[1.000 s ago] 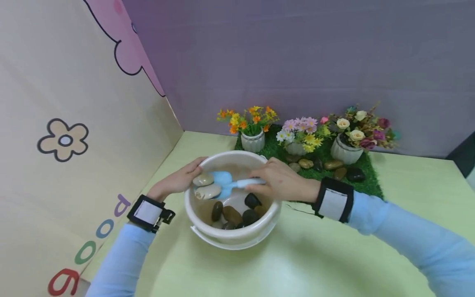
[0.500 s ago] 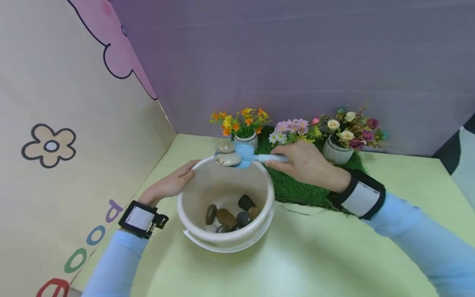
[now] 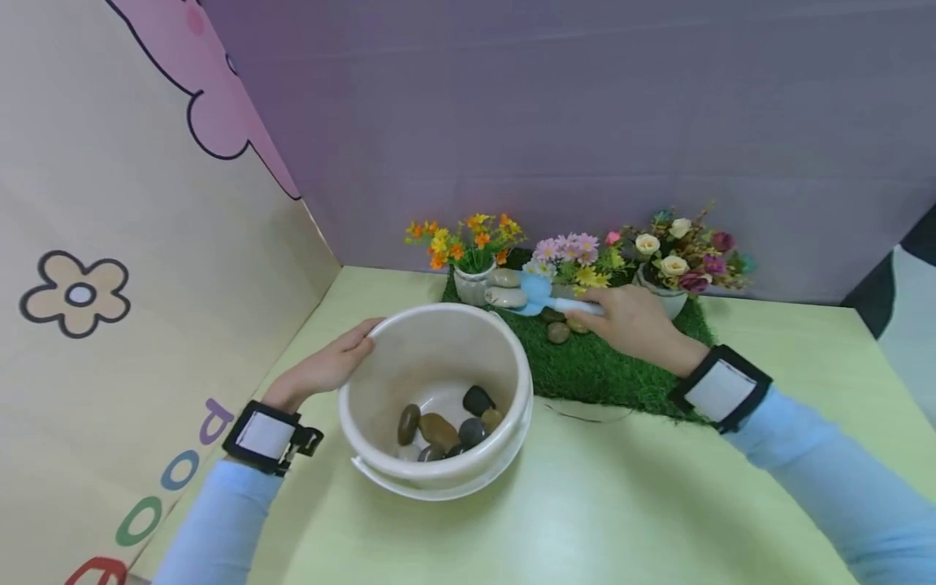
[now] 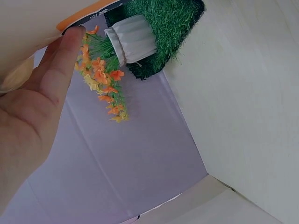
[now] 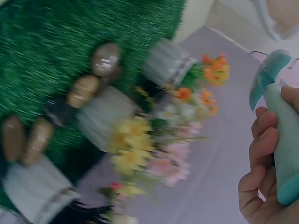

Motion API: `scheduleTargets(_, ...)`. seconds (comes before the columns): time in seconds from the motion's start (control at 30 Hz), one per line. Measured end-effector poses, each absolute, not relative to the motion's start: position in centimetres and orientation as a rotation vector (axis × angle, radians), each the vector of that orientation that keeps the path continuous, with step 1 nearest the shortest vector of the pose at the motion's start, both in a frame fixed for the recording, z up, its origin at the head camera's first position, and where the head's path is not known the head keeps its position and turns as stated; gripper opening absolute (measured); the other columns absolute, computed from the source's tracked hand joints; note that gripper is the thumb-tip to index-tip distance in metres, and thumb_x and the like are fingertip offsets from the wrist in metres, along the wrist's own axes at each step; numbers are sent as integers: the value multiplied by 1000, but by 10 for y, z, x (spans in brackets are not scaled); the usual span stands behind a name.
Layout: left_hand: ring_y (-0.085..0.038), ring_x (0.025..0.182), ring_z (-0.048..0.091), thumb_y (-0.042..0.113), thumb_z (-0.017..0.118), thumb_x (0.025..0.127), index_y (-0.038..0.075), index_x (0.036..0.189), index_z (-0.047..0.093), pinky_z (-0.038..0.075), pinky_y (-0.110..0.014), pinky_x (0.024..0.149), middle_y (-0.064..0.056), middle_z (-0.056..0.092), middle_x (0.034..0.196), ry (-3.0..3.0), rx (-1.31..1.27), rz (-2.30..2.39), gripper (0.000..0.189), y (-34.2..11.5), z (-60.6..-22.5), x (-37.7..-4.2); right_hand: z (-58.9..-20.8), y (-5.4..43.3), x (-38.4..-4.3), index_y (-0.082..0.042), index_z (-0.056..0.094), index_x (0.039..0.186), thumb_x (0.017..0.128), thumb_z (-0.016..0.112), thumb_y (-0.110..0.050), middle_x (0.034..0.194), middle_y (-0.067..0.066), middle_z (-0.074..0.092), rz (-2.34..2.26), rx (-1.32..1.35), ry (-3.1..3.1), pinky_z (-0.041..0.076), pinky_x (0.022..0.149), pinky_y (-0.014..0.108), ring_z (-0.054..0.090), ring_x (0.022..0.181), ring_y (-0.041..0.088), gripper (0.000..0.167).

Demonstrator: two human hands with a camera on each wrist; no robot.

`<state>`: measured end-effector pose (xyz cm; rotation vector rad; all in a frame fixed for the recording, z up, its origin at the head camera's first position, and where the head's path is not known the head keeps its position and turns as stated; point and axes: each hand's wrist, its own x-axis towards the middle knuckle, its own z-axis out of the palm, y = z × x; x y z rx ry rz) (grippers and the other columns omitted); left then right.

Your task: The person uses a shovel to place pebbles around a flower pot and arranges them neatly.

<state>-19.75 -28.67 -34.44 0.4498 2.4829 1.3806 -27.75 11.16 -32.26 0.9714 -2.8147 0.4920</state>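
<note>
My right hand (image 3: 638, 327) grips the white handle of a small blue toy shovel (image 3: 537, 291), fingers curled round it. On its blade lie two pale stones (image 3: 506, 297), held up over the back left of the grass mat (image 3: 600, 374). In the right wrist view the shovel handle (image 5: 286, 140) shows up close. My left hand (image 3: 322, 370) rests against the left rim of a white bucket (image 3: 351, 431). In the left wrist view its fingers (image 4: 58, 77) lie straight along the bucket's outer wall. Several dark and brown stones (image 3: 439, 431) sit at the bucket's bottom.
Three flower pots stand along the back of the mat: orange flowers (image 3: 475, 236), pink and yellow ones (image 3: 570, 250), and roses (image 3: 676, 258). Several stones (image 5: 84, 91) lie before the pots. Walls bound the table (image 3: 600, 504) at the left and back.
My right hand has lifted the shovel with both pale stones out of the bucket and carried it back and right over the mat. My left hand stays at the bucket's rim.
</note>
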Motion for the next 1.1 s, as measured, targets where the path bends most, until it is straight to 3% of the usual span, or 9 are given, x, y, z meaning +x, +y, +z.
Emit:
scheduleTargets(0.2, -45, 103, 56, 15, 22, 101, 1, 143, 17, 57, -40, 72, -33, 40, 129, 2496, 459, 1374, 44, -288, -342, -196, -354, 121, -293, -9, 65, 88, 91, 54, -36, 48, -2, 42, 512, 935, -2861, 26, 38, 22, 33, 39, 11, 30)
scheduleTargets(0.63, -44, 102, 56, 14, 22, 101, 2, 143, 18, 57, -39, 72, -33, 41, 128, 2500, 439, 1387, 44, -288, -336, -197, -400, 97, -331, -11, 60, 76, 91, 56, -33, 50, -3, 42, 434, 934, -2915, 25, 38, 22, 34, 41, 11, 27)
scheduleTargets(0.9, -45, 107, 53, 16, 21, 101, 2, 144, 17, 55, -42, 79, -33, 39, 131, 2496, 448, 1379, 45, -286, -343, -196, -424, 70, -347, -10, 57, 72, 90, 56, -35, 52, -1, 45, 416, 936, -2967, 28, 37, 23, 40, 43, 13, 30)
scheduleTargets(1.1, -45, 109, 53, 17, 21, 101, 3, 144, 17, 56, -41, 78, -32, 38, 133, 2475, 427, 1399, 45, -284, -345, -194, -426, 58, -351, -12, 53, 66, 88, 59, -33, 52, -1, 43, 330, 926, -2935, 27, 37, 25, 41, 44, 15, 32)
